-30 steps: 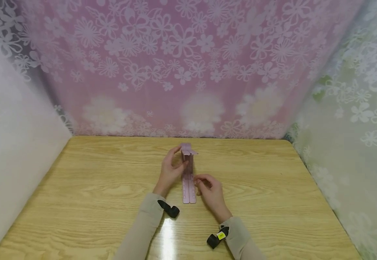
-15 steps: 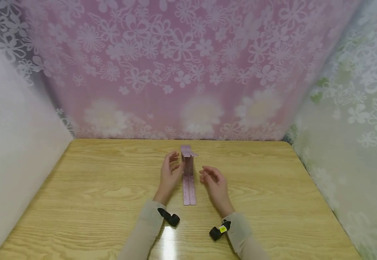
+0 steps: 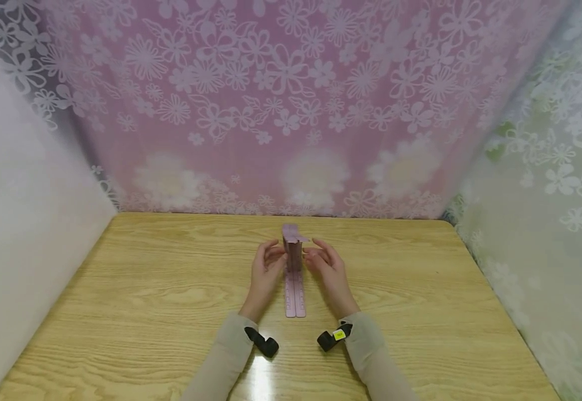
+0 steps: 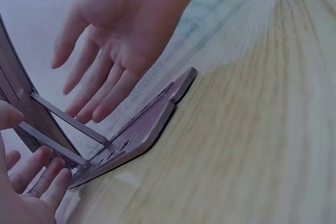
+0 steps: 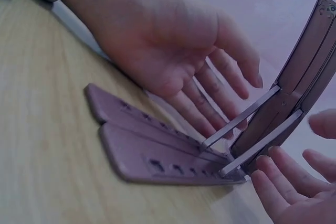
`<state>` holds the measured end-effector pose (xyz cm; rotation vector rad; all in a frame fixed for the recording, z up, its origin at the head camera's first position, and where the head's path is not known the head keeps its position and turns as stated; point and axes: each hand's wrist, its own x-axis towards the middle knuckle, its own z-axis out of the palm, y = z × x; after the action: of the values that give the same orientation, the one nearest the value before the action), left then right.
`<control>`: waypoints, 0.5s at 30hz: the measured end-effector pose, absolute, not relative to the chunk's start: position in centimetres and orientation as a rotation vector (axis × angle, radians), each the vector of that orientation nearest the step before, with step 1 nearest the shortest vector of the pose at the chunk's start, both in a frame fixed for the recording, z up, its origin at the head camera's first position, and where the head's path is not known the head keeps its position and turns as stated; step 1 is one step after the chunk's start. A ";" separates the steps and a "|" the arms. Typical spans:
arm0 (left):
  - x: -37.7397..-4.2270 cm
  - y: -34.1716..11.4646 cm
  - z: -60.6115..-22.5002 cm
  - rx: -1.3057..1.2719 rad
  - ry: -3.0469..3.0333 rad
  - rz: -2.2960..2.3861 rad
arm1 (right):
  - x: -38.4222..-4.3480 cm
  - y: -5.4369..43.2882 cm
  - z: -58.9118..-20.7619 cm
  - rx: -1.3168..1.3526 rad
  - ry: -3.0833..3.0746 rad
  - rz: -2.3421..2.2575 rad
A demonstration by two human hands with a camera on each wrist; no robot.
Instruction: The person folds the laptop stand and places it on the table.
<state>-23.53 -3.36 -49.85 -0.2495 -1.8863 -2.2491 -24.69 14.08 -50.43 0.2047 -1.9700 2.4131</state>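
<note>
A mauve folding stand [image 3: 294,298] stands unfolded at the middle of the table. Its slotted base [image 5: 142,148] lies flat, its upright panel [image 3: 294,256] rises behind, and two thin struts [image 4: 68,119] brace the panel. A small plate juts sideways at the panel's top. On the stand's left side is my left hand [image 3: 264,272], fingers loosely bent and tips right by the upright. My right hand [image 3: 329,270] mirrors it on the other side, fingers slightly curved, thumb and fingers apart. Both wrist views show relaxed fingers around the struts, gripping nothing.
The wood-grain table [image 3: 170,312] extends to both sides of the stand. Behind it hangs a pink floral curtain [image 3: 291,111], with a pale wall covering [image 3: 561,223] to the right and a white one [image 3: 30,195] to the left.
My left hand has let go of the upright and stays close beside it. The right hand has left the base's edge, drawn away, then come forward beside the upright. The stand keeps its place.
</note>
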 end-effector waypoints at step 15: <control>-25.3 -2.8 -53.0 -0.228 -2.008 -2.166 | -26.6 12.5 -51.3 0.102 -2.024 2.285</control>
<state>-25.34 -2.75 -52.96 -0.2277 -2.0081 -2.1660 -26.59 12.53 -51.31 0.1018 -2.0235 2.2847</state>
